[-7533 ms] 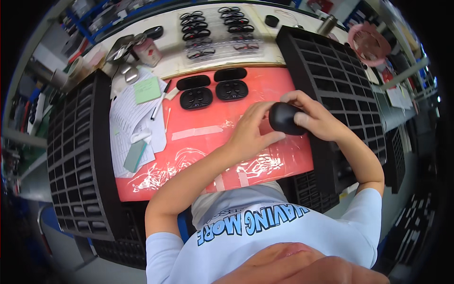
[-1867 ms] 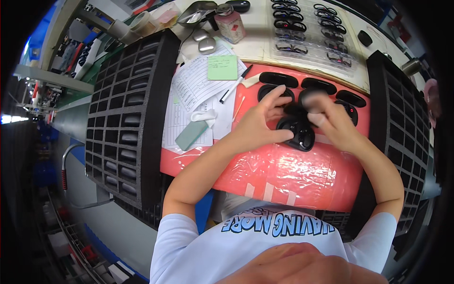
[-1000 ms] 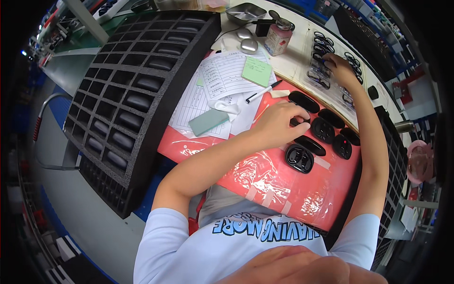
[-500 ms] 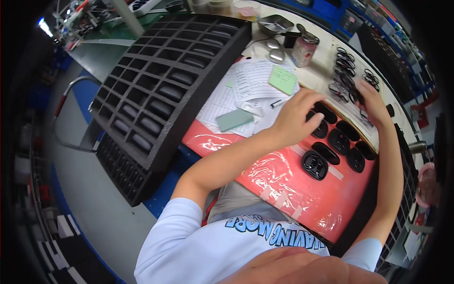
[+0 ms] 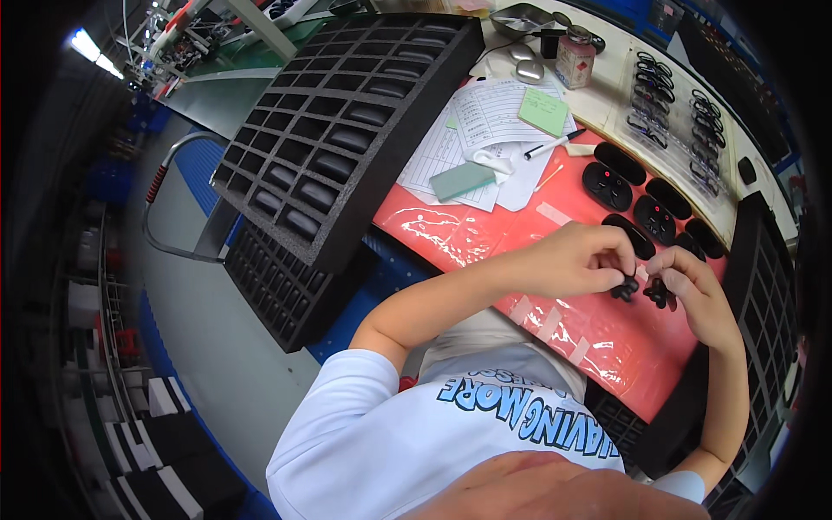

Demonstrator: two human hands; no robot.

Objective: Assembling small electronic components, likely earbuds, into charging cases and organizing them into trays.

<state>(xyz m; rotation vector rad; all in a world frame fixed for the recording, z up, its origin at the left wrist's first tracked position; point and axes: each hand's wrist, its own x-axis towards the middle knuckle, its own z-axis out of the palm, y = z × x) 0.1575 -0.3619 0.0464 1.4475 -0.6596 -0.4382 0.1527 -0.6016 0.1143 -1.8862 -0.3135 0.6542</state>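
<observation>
My left hand (image 5: 591,260) pinches a small black earbud (image 5: 624,289) between thumb and fingers, low over the red mat. Close beside it, my right hand (image 5: 700,299) holds a second black earbud (image 5: 658,295) at its fingertips. The two earbuds are a short way apart. Just beyond my hands stand several black earbud charging cases with lids up. The back one (image 5: 607,185) and the middle one (image 5: 654,218) show small red lights. A nearer case (image 5: 631,236) is partly hidden behind my left fingers, and another (image 5: 691,243) behind my right hand.
The red mat (image 5: 451,230) covers the worktop. At the back right, a clear tray (image 5: 663,160) bears rows of black looped earphones. Papers (image 5: 485,121), a green block (image 5: 462,180), a pen (image 5: 555,144) and a pink-labelled bottle (image 5: 575,59) lie beyond. Black foam compartment trays (image 5: 347,130) rise at left.
My right hand has come back from the earphone tray, now with an earbud in it. My left hand has moved from the back cases toward me. Red lights now show on two cases.
</observation>
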